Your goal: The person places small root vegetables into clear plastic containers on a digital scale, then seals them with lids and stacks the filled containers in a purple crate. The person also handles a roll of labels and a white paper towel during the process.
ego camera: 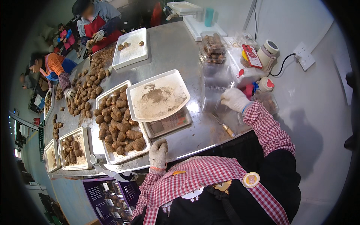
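Observation:
My right hand (235, 99), in a white knit glove, reaches to the near end of a stack of clear plastic clamshell boxes (215, 84); its fingertips touch or nearly touch them, and its grip is hard to make out. At the table's front edge my left hand (158, 153), also gloved, is curled with nothing visible in it. Between the hands stands a digital scale (168, 123) bearing an empty, soiled white tray (159, 95). A white tray (112, 162) heaped with brown taro corms (119, 121) lies left of the scale. A knife with a wooden handle (228, 130) rests near the right front edge.
Filled clamshells (213, 47), a phone (252, 56) and a flask (267, 50) stand at right. Loose taro (90, 84) and more trays (130, 49) cover the left and back. Two co-workers handle taro across the table. A label roll (96, 159) and purple crate (94, 194) are front left.

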A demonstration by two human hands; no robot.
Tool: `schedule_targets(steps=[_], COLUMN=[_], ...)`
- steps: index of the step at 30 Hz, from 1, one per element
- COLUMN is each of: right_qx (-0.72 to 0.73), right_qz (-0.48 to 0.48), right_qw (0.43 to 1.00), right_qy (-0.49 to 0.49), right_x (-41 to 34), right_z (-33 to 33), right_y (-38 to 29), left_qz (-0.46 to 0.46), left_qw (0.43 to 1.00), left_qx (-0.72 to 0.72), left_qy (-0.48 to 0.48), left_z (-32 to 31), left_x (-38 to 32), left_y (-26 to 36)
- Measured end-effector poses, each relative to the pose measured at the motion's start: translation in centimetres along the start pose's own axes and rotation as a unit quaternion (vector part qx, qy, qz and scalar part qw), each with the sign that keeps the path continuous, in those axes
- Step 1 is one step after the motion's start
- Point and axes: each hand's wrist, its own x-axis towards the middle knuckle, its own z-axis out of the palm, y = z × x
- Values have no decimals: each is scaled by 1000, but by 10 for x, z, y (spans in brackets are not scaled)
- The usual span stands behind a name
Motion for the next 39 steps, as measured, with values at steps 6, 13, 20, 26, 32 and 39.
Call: schedule_targets(steps=[6, 13, 20, 26, 32, 39], right_qx=[217, 362, -14, 109, 101, 176], right_qz=[2, 97, -55, -143, -268, -317], right_qw=[975, 912, 969, 884, 917, 882], right_qy=[-45, -167, 242, 431, 277, 300], right_x=[18, 48, 20, 25, 83, 84], right_z=[11, 21, -7, -54, -3, 14], right_y=[35, 66, 11, -58, -167, -235], left_qz=[2, -47, -93, -93, -69, -42], left_qw=[999, 997, 994, 994, 990, 968], left_qx=[-34, -39, -53, -58, -116, -194], left_qy=[20, 49, 22, 30, 48, 153], left_z=[17, 22, 48, 59, 44, -12], left_x=[-5, -14, -15, -21, -36, -55], left_y=[-3, -8, -8, -7, -5, -15])
